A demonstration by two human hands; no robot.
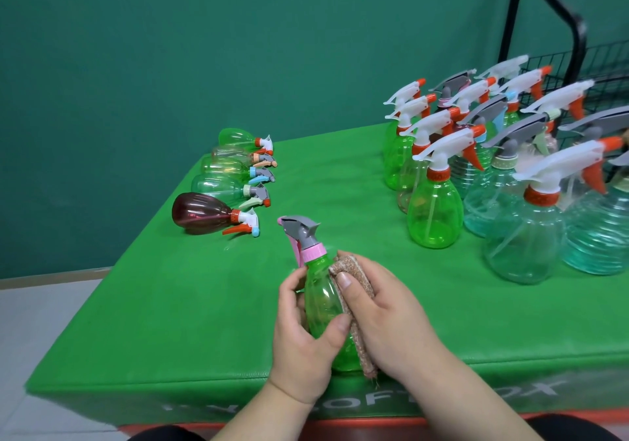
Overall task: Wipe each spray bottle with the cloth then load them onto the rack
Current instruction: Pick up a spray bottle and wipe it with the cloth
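Above the near edge of the table, my left hand grips a green spray bottle with a pink collar and grey spray head. My right hand holds a brown patterned cloth and presses it against the bottle's right side. The cloth hangs down past the bottle's base. A black wire rack stands at the far right, behind the table.
Several spray bottles lie on their sides in a row at the left, with a dark red one nearest. A crowd of upright bottles, green and clear, stands at the right. The table has a green cover.
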